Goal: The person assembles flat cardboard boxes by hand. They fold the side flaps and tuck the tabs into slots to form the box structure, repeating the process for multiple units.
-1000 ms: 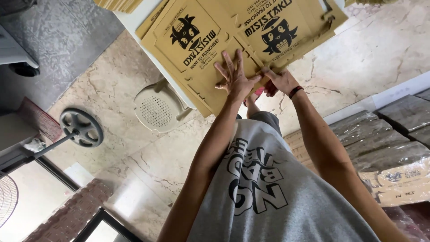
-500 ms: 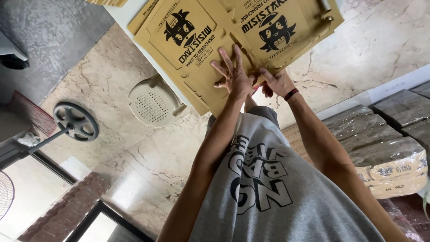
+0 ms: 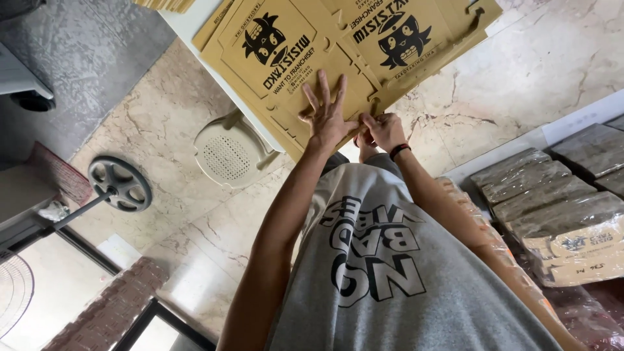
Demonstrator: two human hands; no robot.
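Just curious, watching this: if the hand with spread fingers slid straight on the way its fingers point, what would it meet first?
Probably nothing new: the left hand already lies on the flat brown printed cardboard sheet, and would slide further along it.

The cardboard sheet (image 3: 305, 58) runs off the top edge, so its full outline cannot be told; the left hand (image 3: 328, 117) covers part of it; the right hand (image 3: 383, 130) curls at the sheet's edge, its fingertips hidden, so its grip is unclear; the table (image 3: 195, 26) is mostly covered by the sheet; the wrapped stacks (image 3: 552, 208) are cut off at the right edge; the fan (image 3: 13, 292) is cut off at the left.
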